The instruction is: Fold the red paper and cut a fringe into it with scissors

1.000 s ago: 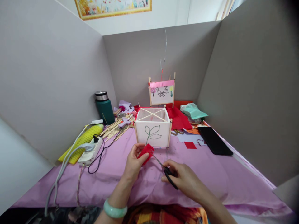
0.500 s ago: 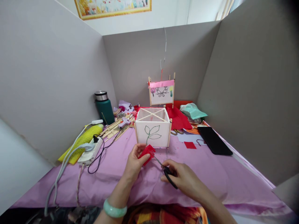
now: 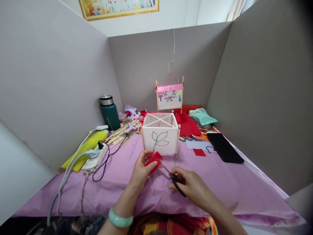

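The right hand (image 3: pixel 192 186) covers most of the scissors' (image 3: pixel 174 179) handles, and the blade tips vanish into the red paper (image 3: pixel 153 161), perhaps closed. The left hand (image 3: pixel 140 169) hides that paper's lower part. Both forearms run off the bottom edge.

Your left hand (image 3: pixel 141 169) pinches a small folded piece of red paper (image 3: pixel 153 160), bright red, crumpled or layered, held just above the purple-covered worktop (image 3: pixel 122 192) and just in front of the white paper lantern box. Its right edge is cut into short fringe strips. Your right hand (image 3: pixel 193 187) grips black-handled scissors (image 3: pixel 174 178), thin metal blades pointing up-left, tips touching the red paper's fringed edge. Blades look nearly closed; exact gap too small to tell. Scissors are tilted, handles low near your right hand, tips higher at the paper.
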Demonstrator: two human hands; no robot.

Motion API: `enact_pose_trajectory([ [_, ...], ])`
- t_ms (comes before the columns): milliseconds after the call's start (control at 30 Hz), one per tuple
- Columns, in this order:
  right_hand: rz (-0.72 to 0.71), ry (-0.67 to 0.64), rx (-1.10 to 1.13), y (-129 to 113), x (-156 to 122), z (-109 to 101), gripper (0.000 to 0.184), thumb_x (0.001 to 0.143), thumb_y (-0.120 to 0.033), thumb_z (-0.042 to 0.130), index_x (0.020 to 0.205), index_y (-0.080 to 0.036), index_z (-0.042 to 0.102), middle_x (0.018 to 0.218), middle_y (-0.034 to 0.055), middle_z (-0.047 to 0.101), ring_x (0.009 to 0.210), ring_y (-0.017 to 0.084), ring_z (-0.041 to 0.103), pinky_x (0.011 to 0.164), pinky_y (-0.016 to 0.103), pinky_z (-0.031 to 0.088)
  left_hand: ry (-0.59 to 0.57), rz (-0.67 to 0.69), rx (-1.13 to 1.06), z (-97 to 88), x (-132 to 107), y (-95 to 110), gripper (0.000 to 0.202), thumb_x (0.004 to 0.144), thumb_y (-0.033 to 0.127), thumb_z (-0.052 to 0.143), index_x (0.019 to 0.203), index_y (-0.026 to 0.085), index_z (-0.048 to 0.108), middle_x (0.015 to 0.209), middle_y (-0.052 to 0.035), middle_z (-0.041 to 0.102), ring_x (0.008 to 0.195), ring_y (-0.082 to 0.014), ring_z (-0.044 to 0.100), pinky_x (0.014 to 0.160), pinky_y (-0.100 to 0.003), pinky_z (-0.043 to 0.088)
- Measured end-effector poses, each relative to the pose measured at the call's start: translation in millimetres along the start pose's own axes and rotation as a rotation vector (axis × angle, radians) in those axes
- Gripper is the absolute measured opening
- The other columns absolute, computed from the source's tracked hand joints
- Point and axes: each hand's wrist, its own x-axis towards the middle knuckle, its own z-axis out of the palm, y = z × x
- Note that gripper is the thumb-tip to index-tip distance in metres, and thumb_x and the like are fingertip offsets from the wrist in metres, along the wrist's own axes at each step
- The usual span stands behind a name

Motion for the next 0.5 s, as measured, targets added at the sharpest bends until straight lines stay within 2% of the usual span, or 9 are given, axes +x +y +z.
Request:
enact_pose_trajectory([
  [167,0.007,0.008,-0.017,0.8,0.6,0.6,0.018,0.074,-0.035,0.065,0.088,-0.025,0.063,0.064,-0.0054,0.059,0.059,0.013,0.051,0.054,0.021,0.03,-0.006,0.001,-0.01,-2.0,-0.4,-1.3,0.036,0.068,0.026,0.075,0.099,0.018,0.058,0.095,-0.0038,0.065,0.086,-0.0172,0.061,0.075,-0.025,0.047],
  [300,0.006,0.01,-0.018,1.0,0.1,0.4,0.019,0.073,-0.036,0.066,0.089,-0.026,0.063,0.065,-0.0054,0.06,0.06,0.013,0.052,0.054,0.021,0.03,-0.001,-0.029,-0.065,-2.9,0.1,-3.2,0.034,0.072,0.031,0.073,0.1,0.018,0.057,0.089,-0.0026,0.064,0.077,-0.0137,0.061,0.068,-0.023,0.047],
  [500,0.001,0.011,-0.045,-1.1,-1.9,0.4,0.02,0.074,-0.039,0.066,0.089,-0.027,0.064,0.067,-0.0048,0.061,0.062,0.014,0.054,0.055,0.022,0.031,0.018,-0.042,-0.094,-2.3,0.9,-3.0,0.038,0.068,0.029,0.075,0.099,0.018,0.057,0.085,-0.0016,0.064,0.068,-0.0112,0.06,0.062,-0.021,0.045],
])
